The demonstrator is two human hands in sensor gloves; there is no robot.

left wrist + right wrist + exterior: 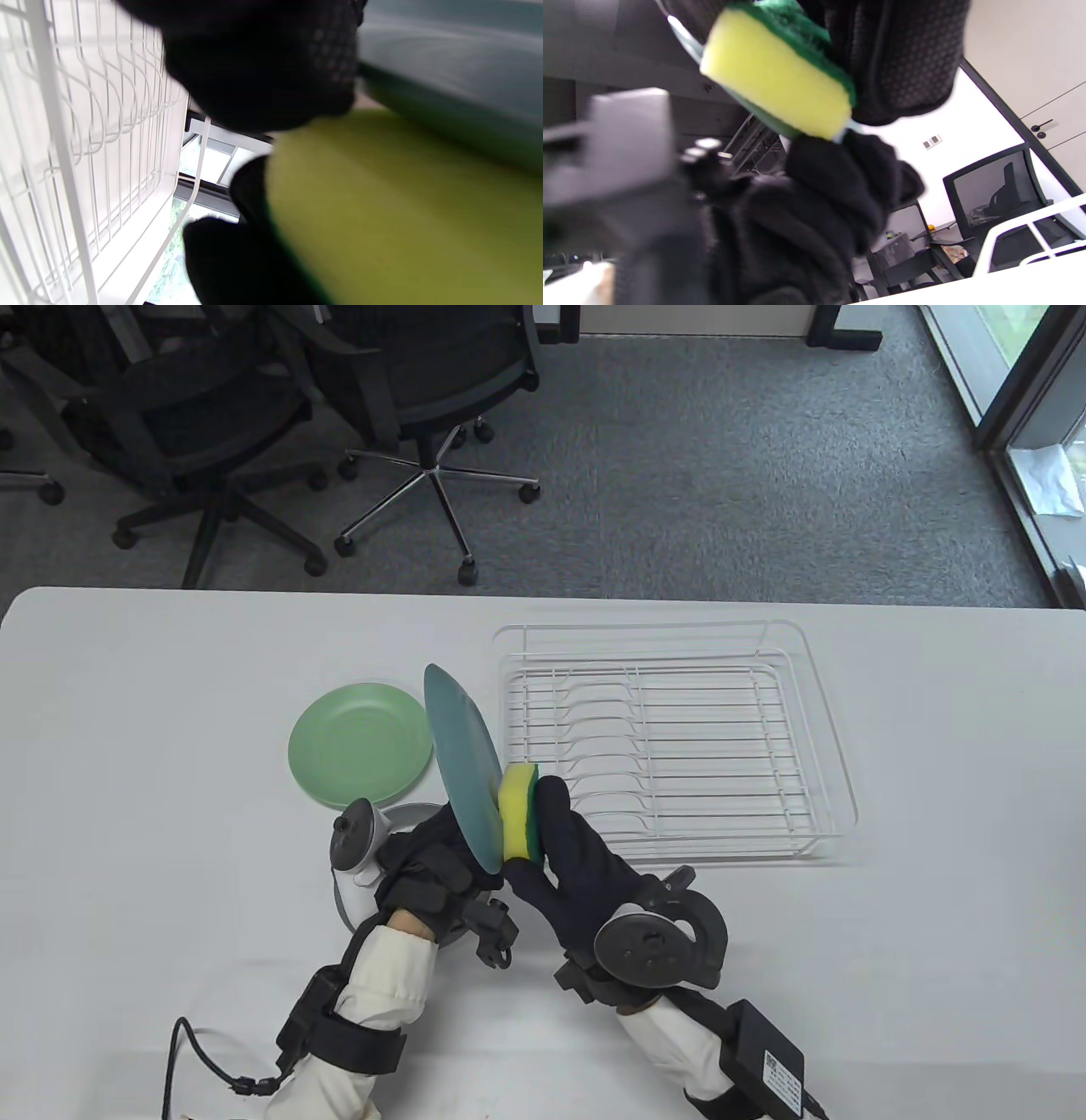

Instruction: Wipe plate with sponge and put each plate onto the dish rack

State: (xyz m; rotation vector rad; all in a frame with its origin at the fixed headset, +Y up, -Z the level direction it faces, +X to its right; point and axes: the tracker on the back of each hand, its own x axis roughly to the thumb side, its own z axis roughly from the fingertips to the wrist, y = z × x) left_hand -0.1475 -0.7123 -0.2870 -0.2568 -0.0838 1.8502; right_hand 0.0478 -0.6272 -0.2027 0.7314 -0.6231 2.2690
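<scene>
A dark teal plate (462, 763) stands on edge above the table, and my left hand (433, 861) grips its lower rim. My right hand (564, 840) holds a yellow and green sponge (520, 813) and presses its yellow side against the plate's right face. In the right wrist view the sponge (776, 72) sits between my right fingers (895, 63) and the plate's thin edge (687, 38). Up close in the left wrist view, the sponge (403, 212) fills the lower right under the teal plate (458, 72). A light green plate (361, 742) lies flat on the table to the left.
The white wire dish rack (670, 738) stands just right of the hands with no plate in it. A grey round object (407, 819) lies on the table under my left hand. Office chairs (280, 415) stand beyond the far table edge. A black cable (204, 1060) trails near the front left.
</scene>
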